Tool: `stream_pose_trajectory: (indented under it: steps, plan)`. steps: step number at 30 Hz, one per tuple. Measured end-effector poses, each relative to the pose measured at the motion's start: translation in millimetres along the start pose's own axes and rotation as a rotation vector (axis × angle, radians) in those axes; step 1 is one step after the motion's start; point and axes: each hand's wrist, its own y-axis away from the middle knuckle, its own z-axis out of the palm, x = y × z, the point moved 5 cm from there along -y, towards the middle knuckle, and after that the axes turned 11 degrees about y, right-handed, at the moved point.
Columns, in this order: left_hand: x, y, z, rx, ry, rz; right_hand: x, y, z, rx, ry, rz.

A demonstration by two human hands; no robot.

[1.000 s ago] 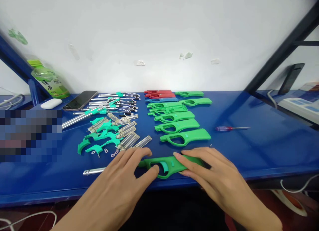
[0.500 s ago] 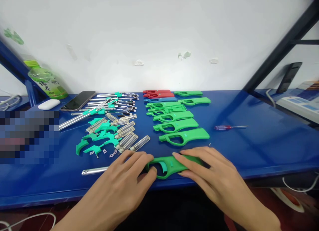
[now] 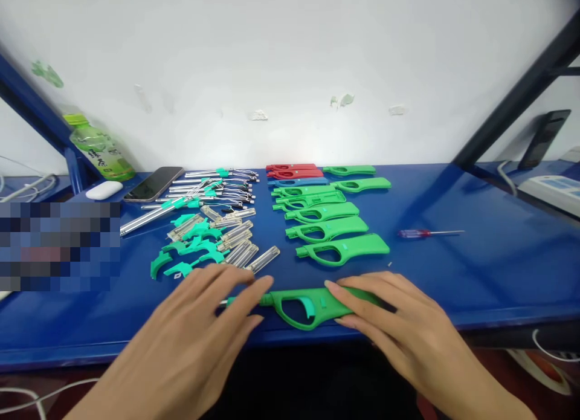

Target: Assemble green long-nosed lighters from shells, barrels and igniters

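Steadily hold the green lighter casing (image 3: 321, 316) in the right hand (image 3: 399, 317), as now: thumb along the near side, fingers over the top, handle end mostly covered, all above or on the front part of the blue table (image 3: 475, 275). Watch the left hand (image 3: 194, 323): bent loosely about the neck (image 3: 267, 300), with thumb and forefinger parted, and impossible to read as touching or merely hovering. Note a teal collar (image 3: 231, 300) and a glint of metal barrel (image 3: 223, 303) between those left fingers, roughly in line with the neck.

Best to guide from both sides of the neck, working along the casing's length and bracing with the right palm. Avoid any sideways lean, likely to strain the joint there. Stay off the teal trigger (image 3: 309, 306), inside the finger loop between both hands, so as not to squeeze it by accident.

Mind the clear tubes (image 3: 263, 260) just beyond the left fingertips, and the teal curved parts (image 3: 161, 265) farther left: lift over rather than sweep through. Leave undisturbed the nearest green shell (image 3: 362, 246), just past the right fingertips. Look beyond the right knuckles for the screwdriver (image 3: 414, 233), well apart. Farther out past the left fingers, find the wired metal rods (image 3: 149, 218).
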Motion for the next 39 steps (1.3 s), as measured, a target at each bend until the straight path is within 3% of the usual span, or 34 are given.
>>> stream_pose_trajectory:
  steps: [6, 13, 18, 28, 35, 39]
  plan:
    - [-13, 19, -2.8, -0.033, -0.104, -0.015, 0, 3, 1, 0.013, 0.011, -0.025]
    - [1, 5, -0.6, 0.079, 0.03, -0.069, -2, 3, -2, 0.074, -0.003, -0.052]
    - [6, 2, -1.1, 0.104, 0.087, -0.036, 4, 7, -5, 0.08, -0.072, -0.032]
    - [10, 5, 6.7, 0.15, 0.136, 0.002, -3, 11, -10, 0.192, -0.093, -0.139]
    - [15, -5, 4.6, 0.273, 0.083, 0.052, -5, 9, -10, 0.227, -0.102, -0.127]
    - [16, -4, 9.4, 0.274, -0.016, 0.072, -3, 9, -9, 0.208, -0.115, -0.101]
